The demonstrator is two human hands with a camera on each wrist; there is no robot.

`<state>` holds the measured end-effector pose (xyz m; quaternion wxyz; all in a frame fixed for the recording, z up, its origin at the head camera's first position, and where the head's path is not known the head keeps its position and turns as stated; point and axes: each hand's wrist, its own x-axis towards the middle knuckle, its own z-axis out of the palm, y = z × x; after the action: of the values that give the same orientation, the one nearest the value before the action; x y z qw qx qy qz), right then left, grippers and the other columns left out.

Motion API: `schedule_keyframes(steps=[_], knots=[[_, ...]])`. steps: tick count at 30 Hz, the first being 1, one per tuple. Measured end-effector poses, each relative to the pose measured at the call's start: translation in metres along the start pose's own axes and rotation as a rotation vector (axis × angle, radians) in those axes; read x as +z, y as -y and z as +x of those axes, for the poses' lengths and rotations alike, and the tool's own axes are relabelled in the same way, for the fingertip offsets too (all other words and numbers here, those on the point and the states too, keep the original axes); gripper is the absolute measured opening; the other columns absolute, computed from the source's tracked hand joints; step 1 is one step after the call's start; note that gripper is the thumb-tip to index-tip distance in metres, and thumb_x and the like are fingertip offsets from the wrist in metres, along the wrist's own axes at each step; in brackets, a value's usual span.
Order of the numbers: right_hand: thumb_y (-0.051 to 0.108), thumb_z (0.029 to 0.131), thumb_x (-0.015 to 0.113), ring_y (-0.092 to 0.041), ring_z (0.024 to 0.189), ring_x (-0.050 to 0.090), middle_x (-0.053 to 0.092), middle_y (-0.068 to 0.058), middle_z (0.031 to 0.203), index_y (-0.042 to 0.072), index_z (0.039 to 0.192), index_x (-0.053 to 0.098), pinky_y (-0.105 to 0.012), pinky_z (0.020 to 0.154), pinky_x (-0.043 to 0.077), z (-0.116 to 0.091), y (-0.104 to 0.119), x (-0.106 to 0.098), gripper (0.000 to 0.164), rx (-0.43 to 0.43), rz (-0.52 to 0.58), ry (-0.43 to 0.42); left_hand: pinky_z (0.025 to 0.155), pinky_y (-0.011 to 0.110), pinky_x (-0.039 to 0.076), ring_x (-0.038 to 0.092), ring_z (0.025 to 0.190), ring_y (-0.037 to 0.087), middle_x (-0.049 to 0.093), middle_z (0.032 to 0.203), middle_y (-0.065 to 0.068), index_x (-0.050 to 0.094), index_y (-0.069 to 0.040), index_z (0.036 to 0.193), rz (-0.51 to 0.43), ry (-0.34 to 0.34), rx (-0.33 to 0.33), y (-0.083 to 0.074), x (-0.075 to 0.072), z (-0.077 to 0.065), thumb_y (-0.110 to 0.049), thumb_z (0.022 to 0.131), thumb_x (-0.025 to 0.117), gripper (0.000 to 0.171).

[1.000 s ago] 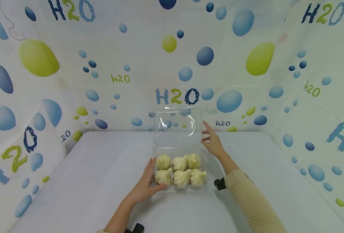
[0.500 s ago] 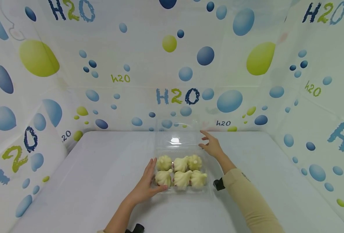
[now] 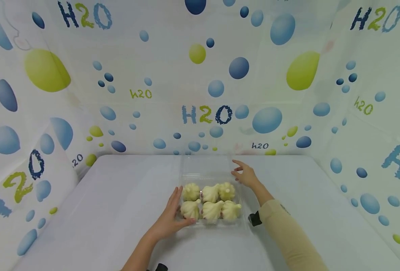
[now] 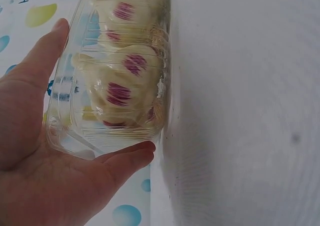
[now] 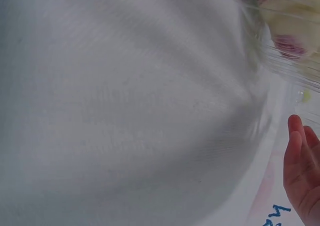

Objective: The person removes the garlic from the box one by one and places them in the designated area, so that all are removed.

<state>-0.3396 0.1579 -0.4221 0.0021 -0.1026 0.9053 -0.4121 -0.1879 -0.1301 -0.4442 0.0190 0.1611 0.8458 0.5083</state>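
A clear plastic clamshell box sits on the table with several garlic bulbs in two rows. Its transparent lid is swung up and leans far back behind the base. My left hand spans the box's front left corner, thumb along the front rim and straight fingers along the left side. Purple-streaked garlic shows through the ribbed wall in the left wrist view. At the lid's right edge is my right hand, fingers extended and slightly bent. The right wrist view catches only part of this hand.
The white table reaches to a wall sheet printed with blue and green drops and "H2O". Black wrist devices, one at the right cuff, hang close over the tabletop.
The lid has tilted backward from nearly upright, sinking toward the table behind the box. My right hand has lowered along with its edge. The left hand has stayed at the corner.
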Motion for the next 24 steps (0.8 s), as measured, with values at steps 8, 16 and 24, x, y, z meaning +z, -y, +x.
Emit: schedule_keyframes(steps=[8,16,24], knots=[[0.014,0.092,0.056,-0.029,0.072,0.063,0.057,-0.024,0.113,0.005,0.139,0.036,-0.029,0.055,0.048,-0.0043,-0.0052,0.0032,0.052,0.006,-0.003,0.009,0.1,0.05,0.031,0.013,0.134,0.04,-0.005,0.15,0.02,0.004,-0.019,0.148,0.025,0.008,-0.012,-0.0011,0.001,-0.0038,-0.031,0.075,0.076,0.104],[0.014,0.092,0.056,-0.03,0.072,0.063,0.056,-0.026,0.114,0.003,0.139,0.036,-0.029,0.055,0.049,-0.0041,-0.0068,0.0042,0.052,-0.018,0.006,0.007,0.101,0.052,0.028,0.007,0.135,0.04,-0.006,0.151,0.018,0.002,-0.017,0.148,0.046,0.011,-0.004,-0.0013,0.0002,-0.0015,-0.031,0.074,0.077,0.107],[0.015,0.093,0.054,-0.029,0.071,0.063,0.056,-0.026,0.115,0.003,0.139,0.036,-0.03,0.057,0.049,-0.0036,-0.0053,0.0028,0.051,-0.031,-0.006,-0.005,0.102,0.053,0.025,0.002,0.136,0.038,-0.006,0.151,0.017,0.001,-0.016,0.148,0.056,0.008,0.0,0.0005,-0.0007,0.0022,-0.034,0.075,0.076,0.106]])
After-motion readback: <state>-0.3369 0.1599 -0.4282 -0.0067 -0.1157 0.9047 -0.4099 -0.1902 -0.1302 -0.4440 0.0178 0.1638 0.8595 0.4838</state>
